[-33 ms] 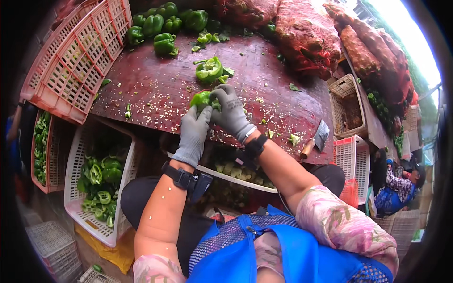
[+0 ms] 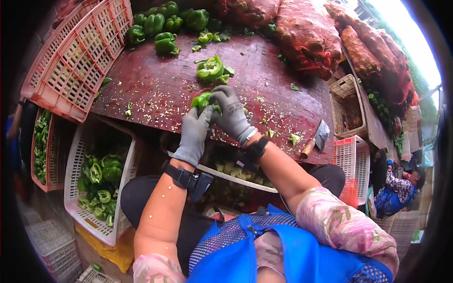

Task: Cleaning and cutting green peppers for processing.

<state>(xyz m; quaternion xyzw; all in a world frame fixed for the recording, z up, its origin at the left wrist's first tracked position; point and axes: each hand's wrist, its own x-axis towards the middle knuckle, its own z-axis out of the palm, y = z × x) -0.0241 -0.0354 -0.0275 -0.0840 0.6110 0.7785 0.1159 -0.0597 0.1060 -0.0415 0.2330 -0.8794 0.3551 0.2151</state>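
Over the dark red table (image 2: 155, 70), my two grey-gloved hands come together around a piece of green bell pepper (image 2: 202, 99). My left hand (image 2: 195, 127) is closed on its near side, and my right hand (image 2: 230, 111) grips it from the right, the fingers partly covering it. Just beyond lies a cut-open green pepper half (image 2: 210, 69), its pale inside facing up. White seeds are scattered across the tabletop around both hands. A cleaver with a wooden handle (image 2: 307, 148) rests at the table's right front edge, apart from my hands.
Whole green peppers (image 2: 154, 24) sit at the far left of the table, beside red mesh sacks (image 2: 309, 35). A pink-red crate (image 2: 78, 61) leans at left. Below it, a white crate (image 2: 71, 200) holds cut peppers. Another person (image 2: 395, 191) sits at far right.
Almost nothing differs. Both hands keep hold of the pepper piece in nearly the same spot, and the view has shifted very slightly.
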